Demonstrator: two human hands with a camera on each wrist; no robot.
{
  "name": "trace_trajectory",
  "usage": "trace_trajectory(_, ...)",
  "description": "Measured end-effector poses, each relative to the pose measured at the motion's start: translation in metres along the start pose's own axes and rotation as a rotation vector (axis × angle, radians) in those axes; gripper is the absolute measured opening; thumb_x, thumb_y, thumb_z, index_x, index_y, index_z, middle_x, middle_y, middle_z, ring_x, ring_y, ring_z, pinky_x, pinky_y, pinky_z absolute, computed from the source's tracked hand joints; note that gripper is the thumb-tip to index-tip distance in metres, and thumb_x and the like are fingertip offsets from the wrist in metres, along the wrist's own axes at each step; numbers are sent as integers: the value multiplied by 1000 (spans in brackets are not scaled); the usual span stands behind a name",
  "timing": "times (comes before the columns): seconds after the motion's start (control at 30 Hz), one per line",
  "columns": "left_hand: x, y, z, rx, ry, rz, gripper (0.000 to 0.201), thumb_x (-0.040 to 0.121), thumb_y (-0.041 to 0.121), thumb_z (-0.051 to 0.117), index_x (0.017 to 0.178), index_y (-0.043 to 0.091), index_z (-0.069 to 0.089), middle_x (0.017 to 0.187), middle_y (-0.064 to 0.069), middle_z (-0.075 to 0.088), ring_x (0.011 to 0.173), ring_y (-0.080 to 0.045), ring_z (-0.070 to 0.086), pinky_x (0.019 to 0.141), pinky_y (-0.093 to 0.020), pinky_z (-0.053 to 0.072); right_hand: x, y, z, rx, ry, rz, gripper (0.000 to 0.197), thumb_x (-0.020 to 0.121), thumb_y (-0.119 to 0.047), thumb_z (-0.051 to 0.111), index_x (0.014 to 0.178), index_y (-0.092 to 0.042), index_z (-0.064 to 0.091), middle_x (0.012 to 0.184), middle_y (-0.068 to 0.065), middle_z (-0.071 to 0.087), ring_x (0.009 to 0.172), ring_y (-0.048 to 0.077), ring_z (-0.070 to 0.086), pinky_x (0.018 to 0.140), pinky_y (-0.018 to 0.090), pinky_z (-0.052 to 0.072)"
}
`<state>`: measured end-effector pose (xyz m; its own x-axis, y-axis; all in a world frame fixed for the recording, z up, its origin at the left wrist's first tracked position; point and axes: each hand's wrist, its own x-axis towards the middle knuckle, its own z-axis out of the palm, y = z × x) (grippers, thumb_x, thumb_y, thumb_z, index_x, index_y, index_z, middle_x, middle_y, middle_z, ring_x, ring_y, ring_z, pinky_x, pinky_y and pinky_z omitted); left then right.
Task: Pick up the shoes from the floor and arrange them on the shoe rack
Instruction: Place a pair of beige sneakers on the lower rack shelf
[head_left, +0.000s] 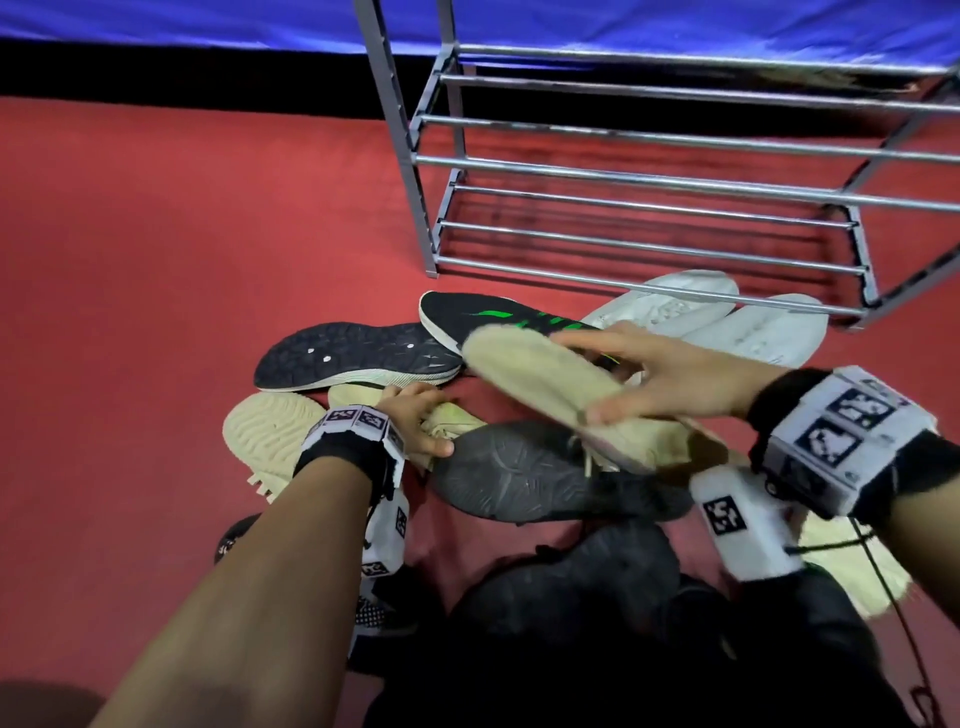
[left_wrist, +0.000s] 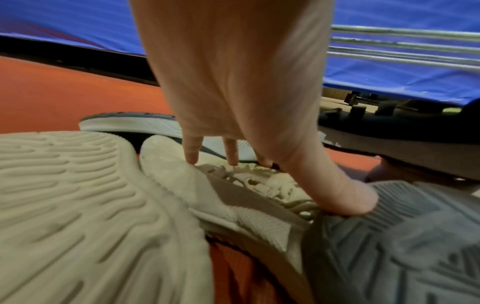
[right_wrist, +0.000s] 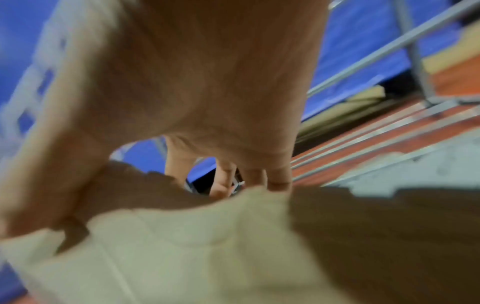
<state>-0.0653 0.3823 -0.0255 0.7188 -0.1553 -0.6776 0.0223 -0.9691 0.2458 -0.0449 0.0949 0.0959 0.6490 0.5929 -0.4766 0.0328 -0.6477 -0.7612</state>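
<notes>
A pile of shoes lies on the red floor in front of the metal shoe rack (head_left: 649, 187). My right hand (head_left: 587, 376) grips a cream shoe (head_left: 540, 384), sole turned up, and holds it above the pile; in the right wrist view that cream shoe (right_wrist: 182, 246) fills the lower frame, blurred. My left hand (head_left: 431, 421) is down on a second cream shoe (head_left: 457, 418) on the floor. The left wrist view has my left hand (left_wrist: 270, 181) with fingers over the far side of this cream shoe (left_wrist: 182, 181) and the thumb by its laces.
Around the hands lie a cream sole-up shoe (head_left: 270, 436), a dark grey sole (head_left: 540, 478), a black sole-up shoe (head_left: 358, 358), a black shoe with green stripes (head_left: 493, 317), two white shoes (head_left: 675, 301) by the rack's foot, and black shoes (head_left: 571, 582) nearest me. A blue sheet hangs behind the rack.
</notes>
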Motion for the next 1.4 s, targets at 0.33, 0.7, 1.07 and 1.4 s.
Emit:
trace_trajectory(0.33, -2, -7, 12, -123, 41, -28, 99, 61, 69, 60, 147, 32, 27, 157, 0, 18, 143, -29, 18, 117, -43, 17, 46, 56, 32, 812, 109, 472, 61, 95, -60, 22, 114, -15, 58, 102, 6, 65, 85, 25, 60, 83, 39, 47)
trace_trajectory(0.7, -30, -67, 10, -743, 810, -703, 32, 88, 22, 49, 112, 4, 59, 116, -21, 61, 114, -38, 53, 94, -40, 39, 51, 6, 43, 26, 564, 548, 53, 97, -40, 26, 135, -5, 35, 134, 16, 39, 123, 32, 41, 101, 41, 36)
trace_trajectory(1.07, -57, -128, 34, -1187, 532, -1033, 83, 75, 63, 55, 130, 0, 47, 120, -16, 59, 90, -29, 55, 79, -37, 42, 118, -40, 147, -573, 167, 139, 61, 89, -46, 49, 140, -17, 31, 139, 11, 37, 127, 33, 39, 106, 43, 32)
trace_trajectory(1.4, -59, -140, 15, -1731, 453, -782, 37, 83, 41, 64, 98, 7, 59, 78, -9, 65, 72, -27, 61, 73, -38, 50, 144, -15, 145, -409, 23, 383, 61, 94, -55, 35, 145, -22, 30, 146, 9, 43, 133, 29, 42, 109, 38, 31)
